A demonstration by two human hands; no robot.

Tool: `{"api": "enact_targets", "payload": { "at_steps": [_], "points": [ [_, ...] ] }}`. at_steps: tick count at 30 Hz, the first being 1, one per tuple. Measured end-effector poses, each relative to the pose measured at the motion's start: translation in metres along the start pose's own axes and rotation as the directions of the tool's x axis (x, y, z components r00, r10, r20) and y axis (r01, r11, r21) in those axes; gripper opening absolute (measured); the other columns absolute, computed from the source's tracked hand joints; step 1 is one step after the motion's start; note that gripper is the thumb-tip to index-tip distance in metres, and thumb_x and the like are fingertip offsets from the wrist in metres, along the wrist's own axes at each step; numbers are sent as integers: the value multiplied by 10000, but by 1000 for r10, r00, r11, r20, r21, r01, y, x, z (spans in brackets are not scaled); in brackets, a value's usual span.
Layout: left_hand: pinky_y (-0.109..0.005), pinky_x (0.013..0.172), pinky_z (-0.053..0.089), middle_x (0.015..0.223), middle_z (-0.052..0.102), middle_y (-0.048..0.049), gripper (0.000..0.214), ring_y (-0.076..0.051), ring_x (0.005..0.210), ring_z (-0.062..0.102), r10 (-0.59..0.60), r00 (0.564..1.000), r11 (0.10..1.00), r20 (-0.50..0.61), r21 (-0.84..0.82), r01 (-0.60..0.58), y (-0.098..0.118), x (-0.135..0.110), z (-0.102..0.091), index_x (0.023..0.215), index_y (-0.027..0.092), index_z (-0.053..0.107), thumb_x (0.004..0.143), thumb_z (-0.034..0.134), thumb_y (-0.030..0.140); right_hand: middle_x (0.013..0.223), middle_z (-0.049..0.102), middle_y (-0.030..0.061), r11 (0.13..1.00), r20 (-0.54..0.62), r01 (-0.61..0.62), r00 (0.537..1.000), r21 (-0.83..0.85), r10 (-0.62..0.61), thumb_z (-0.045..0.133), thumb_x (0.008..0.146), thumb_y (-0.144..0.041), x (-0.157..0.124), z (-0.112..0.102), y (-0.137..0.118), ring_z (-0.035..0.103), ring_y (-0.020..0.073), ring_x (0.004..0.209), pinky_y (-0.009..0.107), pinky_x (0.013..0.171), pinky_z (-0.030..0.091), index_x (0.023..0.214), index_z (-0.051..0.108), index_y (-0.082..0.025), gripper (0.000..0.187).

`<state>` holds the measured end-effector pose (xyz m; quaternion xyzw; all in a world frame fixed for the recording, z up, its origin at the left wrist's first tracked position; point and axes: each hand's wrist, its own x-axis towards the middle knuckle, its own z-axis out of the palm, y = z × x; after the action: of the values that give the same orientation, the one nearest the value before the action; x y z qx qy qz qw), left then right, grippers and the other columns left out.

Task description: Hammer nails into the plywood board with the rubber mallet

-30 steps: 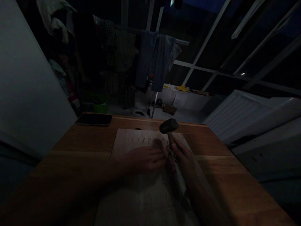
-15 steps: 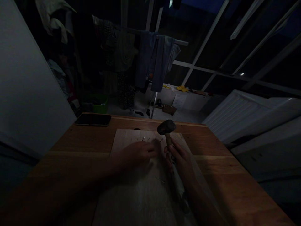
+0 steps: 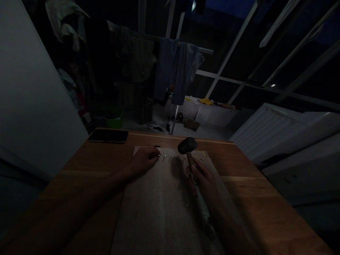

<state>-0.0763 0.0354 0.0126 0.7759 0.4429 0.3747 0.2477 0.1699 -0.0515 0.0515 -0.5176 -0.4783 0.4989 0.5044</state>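
Note:
My right hand [image 3: 203, 177] is wrapped round the handle of a hammer [image 3: 187, 145], its dark head raised over the far part of a wooden board [image 3: 156, 198]. Near the board's far left corner, my left hand [image 3: 145, 158] pinches a nail [image 3: 159, 155], of which only the shiny tip shows between thumb and finger. Several nails stand in a row along the far edge, one of them [image 3: 164, 158] just right of my left hand. A loose nail [image 3: 183, 203] lies flat on the board, left of the hammer's handle.
The board lies on a wooden table [image 3: 255, 191]. A dark phone [image 3: 108, 135] rests at the far left corner. Beyond the table, clothes [image 3: 174, 71] hang on a rack, and a green basket [image 3: 114, 120] stands on the floor. A white ribbed panel [image 3: 271, 122] is at right.
My left hand has moved left and away from me, from the middle of the board to the left end of the nail row. The right hand holds the hammer almost still.

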Motion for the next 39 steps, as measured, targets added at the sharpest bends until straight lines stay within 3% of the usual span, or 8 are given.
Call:
{"api": "enact_targets", "payload": {
  "at_steps": [11,17,25,30,33,35,37,39],
  "points": [
    [-245,690,523,770,757,-8,228,-145,680,690,-34,999,996,-18,-80,32,-3,1,3,1050,169,713,825,684,158,862,684,12,999,150,-38,988,-28,42,697,858,-538,-9,22,-20,503,89,368,245,314,402,1301,666,-223,544],
    [-234,654,489,781,755,4,355,-152,697,693,-19,1000,996,7,-88,20,-6,0,2,1165,191,699,823,655,107,776,697,14,988,176,83,983,-130,-59,674,879,-496,-2,38,-5,596,143,587,242,490,475,1297,709,-203,512],
    [-238,629,458,787,739,0,377,-166,707,686,-24,1000,998,8,-54,24,-11,2,3,1184,175,685,812,673,116,755,709,14,985,193,96,979,-146,-67,684,868,-518,1,37,11,623,162,643,254,553,487,1303,708,-192,544],
    [-262,683,511,923,723,-47,244,-170,777,673,103,991,989,-88,117,-92,3,-2,-1,1067,156,665,828,712,171,822,699,-6,1000,172,-31,985,6,29,717,839,-531,2,21,5,519,100,413,245,358,401,1304,671,-216,563],
    [-301,763,531,956,701,-78,60,-193,874,663,402,914,860,49,323,-395,34,-16,7,958,156,659,926,625,194,762,669,-32,993,64,-47,997,107,40,754,802,-514,4,10,-3,471,91,351,243,300,372,1223,679,-230,513],
    [-313,836,530,995,715,-75,114,-193,943,664,600,762,688,244,327,-647,60,-30,19,998,171,669,959,564,145,640,625,-52,993,-1,-3,1000,121,3,771,781,-503,5,5,-7,458,94,344,231,309,364,1115,700,-219,444],
    [-330,893,521,1093,722,-87,204,-208,1048,656,673,633,541,382,330,-774,83,-45,32,1137,188,664,989,530,141,551,582,-63,992,-18,16,1000,125,-14,767,778,-511,7,3,-8,436,96,332,224,312,338,1035,702,-209,401],
    [-334,877,518,1051,732,-91,184,-212,1002,666,689,573,468,444,330,-820,95,-59,42,1110,180,676,997,531,165,513,567,-67,991,-4,2,1000,134,-1,756,786,-518,7,3,-8,424,101,321,225,309,318,1018,693,-211,390]
  ]
}}
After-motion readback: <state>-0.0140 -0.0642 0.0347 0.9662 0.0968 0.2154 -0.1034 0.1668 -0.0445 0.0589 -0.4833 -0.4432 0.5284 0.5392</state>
